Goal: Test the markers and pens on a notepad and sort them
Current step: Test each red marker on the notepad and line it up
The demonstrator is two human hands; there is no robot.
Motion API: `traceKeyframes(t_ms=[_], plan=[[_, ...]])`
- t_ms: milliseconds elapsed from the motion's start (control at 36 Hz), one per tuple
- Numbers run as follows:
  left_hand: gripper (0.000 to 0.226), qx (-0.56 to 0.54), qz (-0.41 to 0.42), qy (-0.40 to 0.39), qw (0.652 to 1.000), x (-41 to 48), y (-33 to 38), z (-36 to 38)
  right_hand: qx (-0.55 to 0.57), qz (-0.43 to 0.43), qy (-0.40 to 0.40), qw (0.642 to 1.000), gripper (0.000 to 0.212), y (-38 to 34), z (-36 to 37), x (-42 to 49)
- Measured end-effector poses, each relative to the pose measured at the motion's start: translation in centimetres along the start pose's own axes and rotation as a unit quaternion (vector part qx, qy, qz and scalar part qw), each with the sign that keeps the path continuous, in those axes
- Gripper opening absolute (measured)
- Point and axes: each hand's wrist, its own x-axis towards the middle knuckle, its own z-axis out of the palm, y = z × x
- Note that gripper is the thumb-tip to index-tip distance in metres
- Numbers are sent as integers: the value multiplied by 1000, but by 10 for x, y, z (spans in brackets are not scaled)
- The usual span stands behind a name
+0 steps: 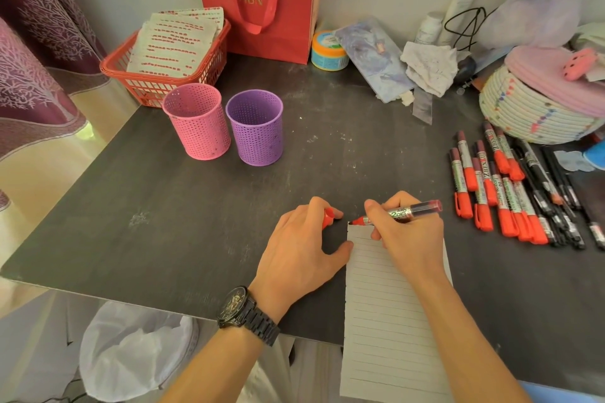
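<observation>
right hand (406, 235): fingers clamped round a marker (419, 209). Thumb & forefinger sit near the writing end, and the barrel sticks out to the right past the knuckles.
marker tip: red, down at the top-left corner of the notepad (386, 321). Touching the paper or just shy of it, can't tell which.
left hand (304, 249): fingers curled over a red cap (328, 216), which pokes out by the forefinger. Thumb tip rests at the pad's left edge.
notepad: lined sheet on the dark desk (163, 222), partly under the right forearm. Its near end hangs over the desk's front edge.
cups: pink cup (196, 121) & purple cup (254, 127), upright, side by side, far-left of the hands & well apart from them.
pile of markers & pens (505, 203): lying flat at the right, just beside a woven basket (530, 108).
wrist: dark watch (248, 314) on the left arm.
</observation>
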Motion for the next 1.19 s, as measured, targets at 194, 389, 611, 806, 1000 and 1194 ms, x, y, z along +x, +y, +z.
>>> traceKeyframes(t_ms=[194,389,611,806,1000,1194], plan=[[45,3,3,5,1000,0,-1,1,-15,-5,-4,1000,25,-1,1,-1],[45,1,-2,3,1000,1,-1,2,-19,-8,-3,1000,26,0,1,0],[44,2,-10,-3,1000,2,-2,3,-9,-10,3,1000,27,1,1,0],[44,3,-13,-6,1000,1,-2,3,-4,-6,4,1000,27,2,1,0],[44,-4,-17,-13,1000,1,-1,2,-4,-9,5,1000,27,3,2,2],[45,-2,-17,-9,1000,1,1,0,1,-5,4,1000,28,5,2,2]])
